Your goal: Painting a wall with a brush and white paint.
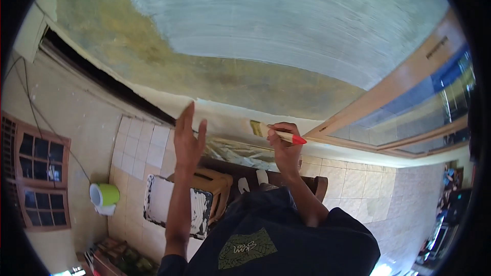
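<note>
My left hand (188,140) is raised with its fingers apart and nothing in them, its fingertips near the cream strip (220,110) along the lower edge of the wall. My right hand (284,151) grips a paintbrush (260,128) with a pale wooden, red-tipped handle, its bristles at or close to that strip; I cannot tell if they touch. Above, the wall has a broad pale, streaky coat (266,15) beside a mottled olive-tan band (245,79). A long dark gap (97,69) runs at the left. A crumpled sheet (240,156) lies below my hands.
Below left are a paint-smeared tray (158,199) on a brown piece of furniture, a green bucket (107,194) and a wooden window (41,158). My feet rest on a dark wooden bench (319,189). A wood-framed glass panel (388,117) spans the upper right, with tiled floor (365,184) below.
</note>
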{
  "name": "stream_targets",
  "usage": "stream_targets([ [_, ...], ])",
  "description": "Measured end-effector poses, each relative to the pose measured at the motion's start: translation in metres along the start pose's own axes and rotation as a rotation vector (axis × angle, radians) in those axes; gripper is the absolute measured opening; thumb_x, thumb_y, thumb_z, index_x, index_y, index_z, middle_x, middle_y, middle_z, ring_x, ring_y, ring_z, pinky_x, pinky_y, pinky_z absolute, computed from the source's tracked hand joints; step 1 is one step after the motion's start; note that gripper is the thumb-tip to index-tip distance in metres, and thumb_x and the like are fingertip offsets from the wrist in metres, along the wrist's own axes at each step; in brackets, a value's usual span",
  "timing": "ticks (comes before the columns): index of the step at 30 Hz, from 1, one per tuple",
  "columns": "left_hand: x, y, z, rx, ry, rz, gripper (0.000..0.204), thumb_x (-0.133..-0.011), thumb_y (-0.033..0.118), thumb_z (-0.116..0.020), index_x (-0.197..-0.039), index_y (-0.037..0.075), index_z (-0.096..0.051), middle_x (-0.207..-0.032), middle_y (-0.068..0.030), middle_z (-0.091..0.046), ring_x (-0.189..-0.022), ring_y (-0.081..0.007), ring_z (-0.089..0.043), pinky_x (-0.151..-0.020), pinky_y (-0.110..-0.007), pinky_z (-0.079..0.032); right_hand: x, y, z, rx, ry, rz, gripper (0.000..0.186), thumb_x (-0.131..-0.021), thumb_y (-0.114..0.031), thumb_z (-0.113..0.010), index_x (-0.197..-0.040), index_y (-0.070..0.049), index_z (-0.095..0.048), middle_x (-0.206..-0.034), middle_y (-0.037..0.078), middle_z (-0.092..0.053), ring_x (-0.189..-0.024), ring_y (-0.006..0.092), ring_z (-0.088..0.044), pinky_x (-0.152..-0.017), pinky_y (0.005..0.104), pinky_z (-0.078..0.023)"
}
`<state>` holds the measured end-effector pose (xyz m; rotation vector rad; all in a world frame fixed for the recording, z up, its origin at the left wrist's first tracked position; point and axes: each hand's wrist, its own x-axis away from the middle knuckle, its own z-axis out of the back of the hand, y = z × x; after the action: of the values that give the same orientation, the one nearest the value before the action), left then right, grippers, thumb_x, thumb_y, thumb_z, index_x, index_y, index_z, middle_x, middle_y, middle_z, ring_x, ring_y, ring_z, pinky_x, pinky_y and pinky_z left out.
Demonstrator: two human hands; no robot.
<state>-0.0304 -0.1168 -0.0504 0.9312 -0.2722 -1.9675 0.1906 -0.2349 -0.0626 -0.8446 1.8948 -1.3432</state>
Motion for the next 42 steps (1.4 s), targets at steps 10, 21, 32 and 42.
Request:
stream_targets([
  [10,0.133,-0.020,0.024,-0.041,0.166,0.618,0.038,-0.092,0.011,-0.062,-0.128,0.000,-0.058,-0.113,-0.0218,-0.064,-0.101,-0.0378,-0.061,-0.088,-0.043,-0.049,-0.028,0.091,-0.098,-0.076,-0.515,-0.217,0.020,-0.093,-0.007,-0.065,-0.109,0.000,-0.055,-0.100,0.012,-0.066,-0.085,0.0132,-0.064,-0.078,0.0276,-0.054],
  [21,0.295,-0.047,0.130,-0.170,0.407,0.866,0.037,-0.093,0.012,-0.062,-0.128,0.002,-0.059,-0.118,-0.0208,-0.063,-0.107,-0.0371,-0.061,-0.091,-0.042,-0.048,0.148,0.110,-0.218,-0.139,-0.891,-0.270,0.016,-0.094,-0.007,-0.064,-0.107,-0.001,-0.055,-0.099,0.013,-0.067,-0.071,0.0124,-0.063,-0.063,0.0239,-0.050],
  [32,0.510,-0.121,0.262,-0.199,0.540,0.867,0.037,-0.090,0.012,-0.063,-0.125,0.003,-0.059,-0.116,-0.0158,-0.064,-0.107,-0.0336,-0.060,-0.092,-0.042,-0.049,0.401,0.148,-0.321,0.015,-1.141,-0.237,0.011,-0.096,-0.008,-0.061,-0.104,-0.001,-0.056,-0.094,0.009,-0.065,-0.074,0.0121,-0.064,-0.063,0.0232,-0.048],
  [42,0.630,-0.206,0.266,-0.190,0.519,1.066,0.042,-0.091,0.017,-0.063,-0.130,0.003,-0.055,-0.119,-0.0187,-0.061,-0.110,-0.0370,-0.058,-0.096,-0.043,-0.046,0.479,0.261,-0.390,0.442,-1.397,0.109,0.012,-0.091,-0.005,-0.064,-0.103,-0.002,-0.067,-0.094,0.006,-0.067,-0.078,0.0112,-0.063,-0.072,0.0250,-0.051],
])
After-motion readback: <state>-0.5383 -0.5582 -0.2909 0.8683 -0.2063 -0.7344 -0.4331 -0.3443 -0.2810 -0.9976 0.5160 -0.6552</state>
